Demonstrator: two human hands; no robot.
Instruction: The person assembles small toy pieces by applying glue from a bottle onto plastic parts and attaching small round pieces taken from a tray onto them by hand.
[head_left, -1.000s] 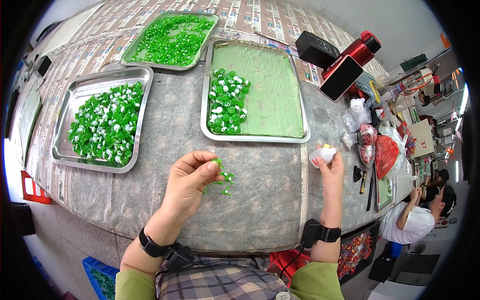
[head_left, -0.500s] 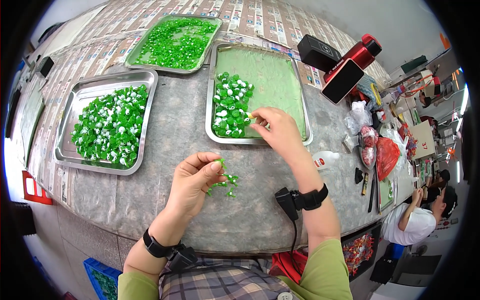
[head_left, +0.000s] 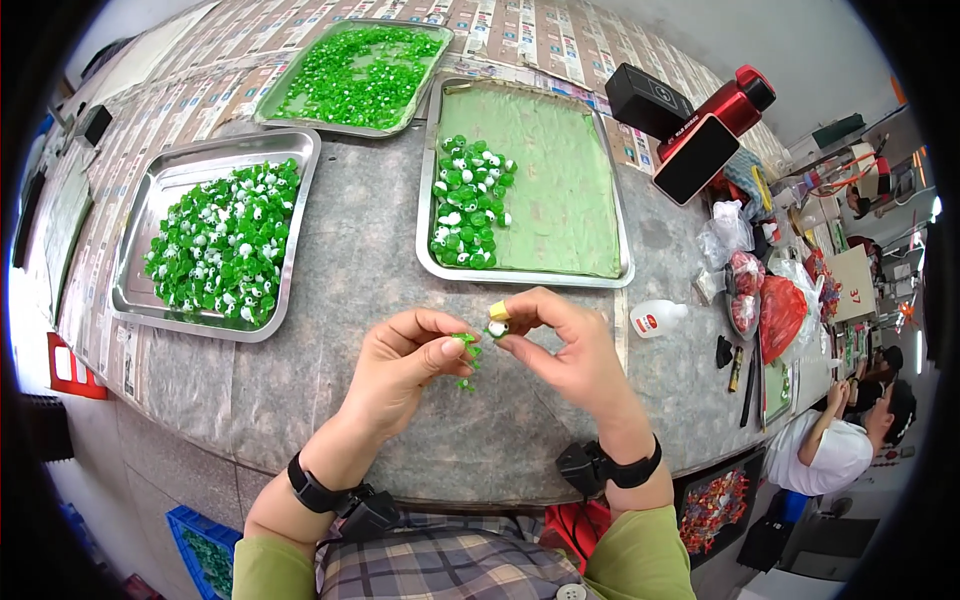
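Note:
My left hand [head_left: 400, 365] pinches a branching bunch of small green plastic pieces [head_left: 468, 372] between thumb and forefinger, its ends hanging below the fingertips. Just right of it, my right hand [head_left: 575, 355] grips a small green-and-white eyeball piece [head_left: 497, 328] with a dark dot. A yellow wrap [head_left: 499, 310] covers one right fingertip. The hands are close together over the grey tabletop. Beyond them lies a metal tray with a green lining [head_left: 560, 180], where many eyeball pieces [head_left: 468, 215] are gathered along the left side.
At left stands a metal tray [head_left: 140, 245] heaped with green-and-white pieces; a farther tray [head_left: 430, 50] holds small green pieces. Rightward are a white bottle [head_left: 658, 318], a phone [head_left: 697, 160], a red flask [head_left: 735, 105], a black box [head_left: 648, 100] and bags. A seated person [head_left: 835, 450] is at far right.
My right hand has come back from the green-lined tray toward my left hand, bringing an eyeball piece. The left hand has shifted slightly right, still holding the green bunch.

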